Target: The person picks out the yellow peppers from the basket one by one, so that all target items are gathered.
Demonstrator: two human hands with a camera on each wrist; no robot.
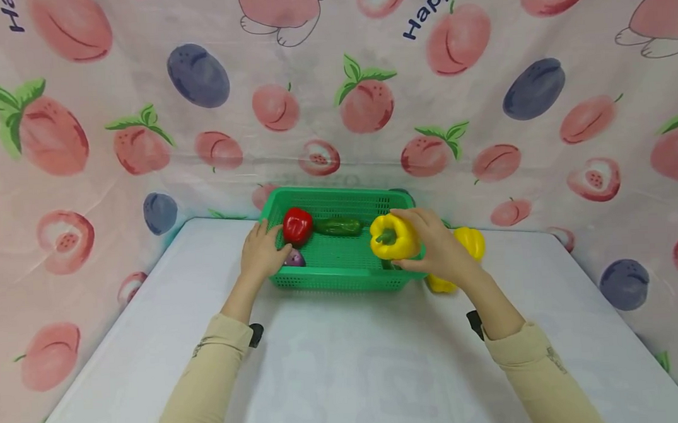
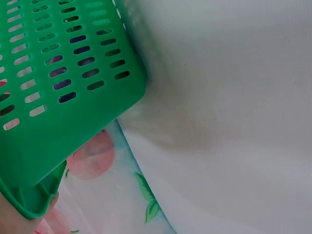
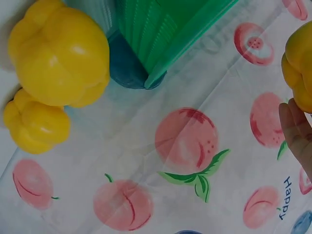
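A yellow bell pepper [image 1: 395,237] is in my right hand [image 1: 437,248], held between thumb and fingers over the right end of a green basket [image 1: 330,280], its green stem facing me. The right wrist view shows part of this pepper at its right edge, with fingers [image 3: 296,129] against it. My left hand [image 1: 261,251] grips the basket's left rim, thumb on the inner side. Inside the basket lie a red bell pepper [image 1: 297,226], a green cucumber-like vegetable [image 1: 338,226] and a purple vegetable [image 1: 294,258], partly hidden by the left hand and basket wall.
Two more yellow bell peppers [image 1: 470,242] [image 3: 36,122] sit on the white table [image 1: 345,362], just right of the basket and partly behind my right hand. A fruit-printed cloth [image 1: 310,67] hangs behind the table's back edge, close to the basket.
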